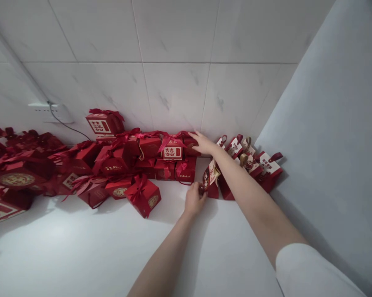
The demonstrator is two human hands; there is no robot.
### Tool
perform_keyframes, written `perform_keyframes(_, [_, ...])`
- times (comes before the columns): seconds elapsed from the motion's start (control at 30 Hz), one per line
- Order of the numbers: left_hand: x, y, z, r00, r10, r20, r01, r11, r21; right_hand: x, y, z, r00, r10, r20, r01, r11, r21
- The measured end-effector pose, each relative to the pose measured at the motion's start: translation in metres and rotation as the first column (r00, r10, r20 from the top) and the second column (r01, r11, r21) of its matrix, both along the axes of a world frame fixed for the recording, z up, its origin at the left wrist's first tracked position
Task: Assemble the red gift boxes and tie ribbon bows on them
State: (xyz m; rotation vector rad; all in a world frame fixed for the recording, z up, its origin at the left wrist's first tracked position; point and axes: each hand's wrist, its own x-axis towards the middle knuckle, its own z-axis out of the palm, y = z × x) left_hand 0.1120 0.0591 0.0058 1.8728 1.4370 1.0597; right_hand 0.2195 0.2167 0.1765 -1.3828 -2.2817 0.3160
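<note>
My left hand (195, 199) is closed at the lower left end of a tilted red and white gift box (211, 175), where its dark red ribbon loop seems to be. My right hand (203, 144) reaches across above it, fingers stretched out and apart, touching a red candy box (190, 147) at the right end of the stacked row. Left of that box is another with a white double-happiness label (173, 152) and a red bow. My right forearm covers part of the triangular gift boxes (269, 167) with ribbon loops on the right.
Many red boxes with bows (111, 163) line the wall to the left, one (104, 123) stacked higher. A single box (144, 196) stands forward on the white tabletop (81, 247). A power strip (51, 112) with a cable is on the tiled wall. A pale panel (334, 136) borders the right.
</note>
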Motion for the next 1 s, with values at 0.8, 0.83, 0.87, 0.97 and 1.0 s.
perform_keyframes(0.8, [0.002,0.003,-0.001,0.997,0.073,-0.001,-0.073,0.997,0.013,0.002,-0.069,-0.164,0.563,-0.378,-0.734,0.514,0.857,-0.047])
perform_keyframes(0.83, [0.002,0.003,-0.002,0.998,0.065,-0.003,-0.065,0.998,0.019,0.002,-0.064,-0.167,0.548,-0.391,-0.74,0.546,0.837,-0.038])
perform_keyframes(0.87, [0.002,0.003,-0.002,0.998,0.057,-0.004,-0.056,0.998,0.025,0.002,-0.06,-0.17,0.534,-0.404,-0.743,0.574,0.818,-0.033])
perform_keyframes(0.97, [0.002,0.003,-0.003,0.999,0.04,-0.008,-0.039,0.999,0.037,0.001,-0.053,-0.18,0.509,-0.426,-0.748,0.644,0.765,0.002])
perform_keyframes(1.0, [0.001,0.003,-0.003,0.999,0.036,-0.01,-0.035,0.999,0.04,0.001,-0.052,-0.182,0.511,-0.42,-0.75,0.659,0.752,0.028])
